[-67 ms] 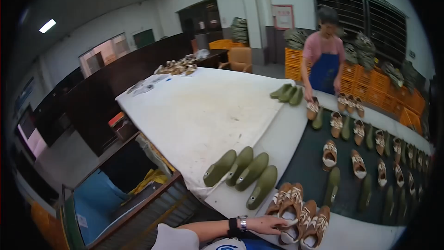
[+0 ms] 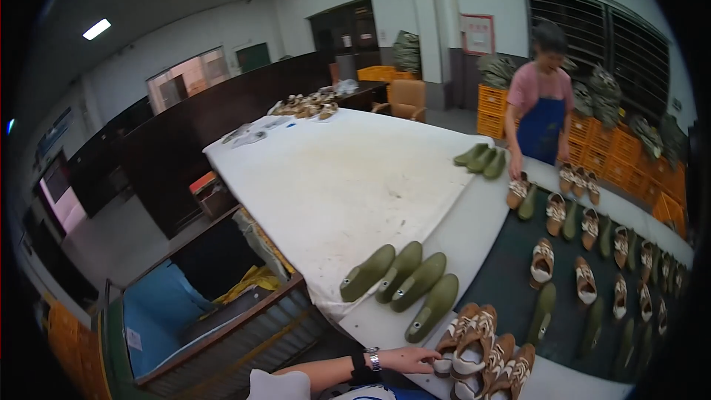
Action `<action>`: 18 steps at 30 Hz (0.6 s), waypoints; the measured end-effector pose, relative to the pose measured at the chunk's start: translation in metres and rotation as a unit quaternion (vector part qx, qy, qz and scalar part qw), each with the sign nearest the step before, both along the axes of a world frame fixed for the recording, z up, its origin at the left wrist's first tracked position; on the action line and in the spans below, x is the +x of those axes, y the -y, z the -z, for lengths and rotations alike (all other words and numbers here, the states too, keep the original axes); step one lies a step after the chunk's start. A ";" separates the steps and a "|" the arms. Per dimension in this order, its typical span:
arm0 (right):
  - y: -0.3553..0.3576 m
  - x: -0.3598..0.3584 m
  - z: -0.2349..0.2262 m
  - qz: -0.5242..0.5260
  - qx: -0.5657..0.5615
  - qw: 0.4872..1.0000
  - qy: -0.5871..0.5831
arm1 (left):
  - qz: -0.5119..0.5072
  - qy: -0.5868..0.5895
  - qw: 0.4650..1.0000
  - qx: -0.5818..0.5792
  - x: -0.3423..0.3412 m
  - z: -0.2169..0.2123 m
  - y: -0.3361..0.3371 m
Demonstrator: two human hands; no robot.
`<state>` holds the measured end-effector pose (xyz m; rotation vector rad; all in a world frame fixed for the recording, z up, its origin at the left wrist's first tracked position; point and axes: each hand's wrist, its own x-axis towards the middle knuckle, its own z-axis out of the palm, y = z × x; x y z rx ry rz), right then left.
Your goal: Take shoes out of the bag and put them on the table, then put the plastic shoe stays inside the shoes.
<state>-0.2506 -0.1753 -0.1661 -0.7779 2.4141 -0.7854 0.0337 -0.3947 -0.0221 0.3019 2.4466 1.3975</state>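
My left hand (image 2: 412, 359), with a watch and a black band at the wrist, reaches in from the lower edge. Its fingers are closed at the white-lined heel of the leftmost brown-and-white shoe (image 2: 455, 332) in a tight group. More shoes of that kind (image 2: 512, 367) stand against it on the right. Several green shoe lasts (image 2: 422, 281) lie side by side on the white table, just beyond my hand. My right hand is out of view.
A dark green conveyor belt (image 2: 566, 300) on the right carries rows of shoes and lasts. Across it, a co-worker (image 2: 544, 96) in a blue apron touches a shoe. The white cloth-covered table (image 2: 333, 178) fills the middle. A blue-lined bin (image 2: 159, 318) stands at left.
The view has turned slightly left, shifting the scene to the right. My left hand has drawn back leftward across the shoes, its fingers now at the leftmost one's heel.
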 end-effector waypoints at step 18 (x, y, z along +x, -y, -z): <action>0.258 0.014 -0.047 -0.346 0.128 0.927 0.074 | -0.567 -0.168 0.798 -0.115 0.051 0.066 0.305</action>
